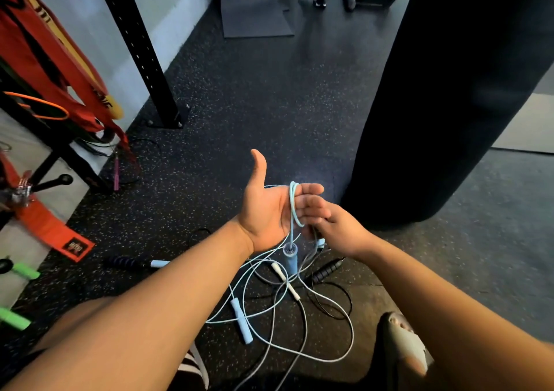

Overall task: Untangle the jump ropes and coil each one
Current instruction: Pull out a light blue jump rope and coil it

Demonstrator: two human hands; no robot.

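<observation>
Both forearms reach forward. Left hand (269, 207) palm up, thumb raised, fingers (310, 189) straight — cord (291, 204) looped round them. Right hand (340, 228) just beside, fingers curled, pinching the cord.

The speckled black floor (239, 105) carries a tangle of pale blue, white and black ropes (284, 306) at lower centre, with 1 blue handle (241, 320) among them. A purple handle (126, 262) lies at lower left and a grey mat (254, 9) at top centre.

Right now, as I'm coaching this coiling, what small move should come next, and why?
Probably the right hand should lay another turn of the light blue cord round the fingers of the left hand: only a couple of loops sit there, and most of it lies on the floor, crossing the white-handled rope.
</observation>
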